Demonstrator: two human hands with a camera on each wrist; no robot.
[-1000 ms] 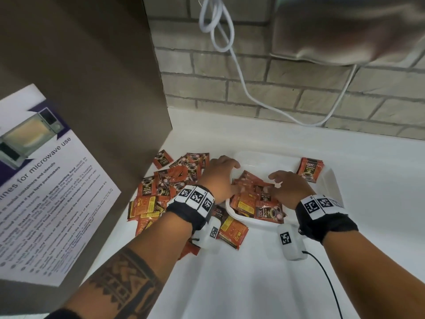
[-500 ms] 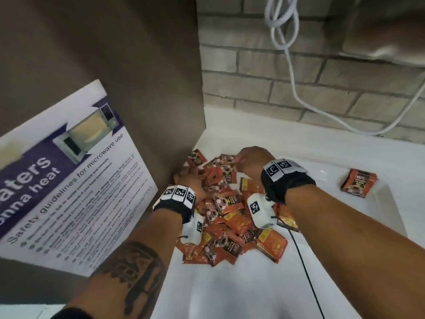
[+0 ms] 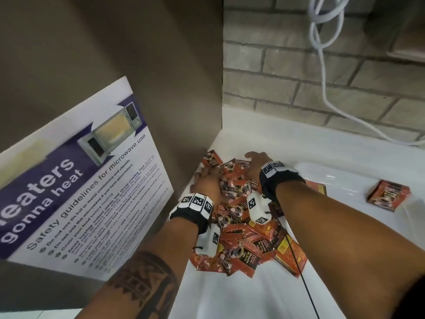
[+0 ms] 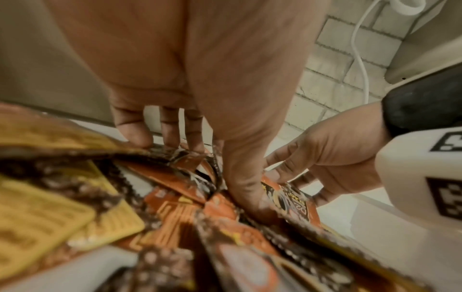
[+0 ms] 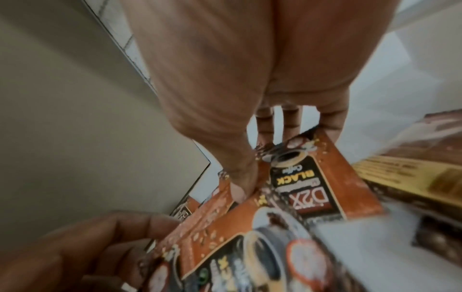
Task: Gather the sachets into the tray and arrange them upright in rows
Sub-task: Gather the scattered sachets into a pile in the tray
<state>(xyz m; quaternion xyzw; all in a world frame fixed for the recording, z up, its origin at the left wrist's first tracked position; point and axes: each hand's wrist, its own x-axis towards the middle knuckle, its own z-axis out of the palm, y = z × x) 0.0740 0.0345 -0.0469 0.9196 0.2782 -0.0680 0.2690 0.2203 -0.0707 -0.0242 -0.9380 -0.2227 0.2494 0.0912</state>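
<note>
Your left hand (image 3: 208,184) is palm-down on the far left edge of the sachet pile (image 3: 243,229), next to the brown panel (image 3: 128,65). In the left wrist view the fingers (image 4: 172,126) are nearly straight and spread, tips pressing into the sachets, and the thumb (image 4: 246,177) is pushed down on one. It's not wrapped around anything I can see, so it's a wide, flat press.

Your right hand (image 3: 254,163) is at the far right edge of the same pile, fingers reaching over the back of it. In the right wrist view the fingers (image 5: 332,120) are extended behind an orange "D2X Black" sachet (image 5: 322,177) and the thumb (image 5: 240,171) is planted on the packets in front. It looks open and cupped against the heap; I can't tell whether any one packet is actually pinched.

Both hands bracket the pile from opposite sides, well apart from each other's fingertips.

Counts: one loose heap on the white counter (image 3: 241,293), too overlapped to count, roughly a couple dozen orange sachets. One white tray (image 3: 345,178) sits to the right. One small stack of sachets (image 3: 388,198) lies at the tray, exact number unreadable. A few more orange packets (image 3: 318,187) show behind your right wrist.

One microwave safety poster (image 3: 76,183) is on the panel. One white cable (image 3: 326,72) hangs down the brick wall.
</note>
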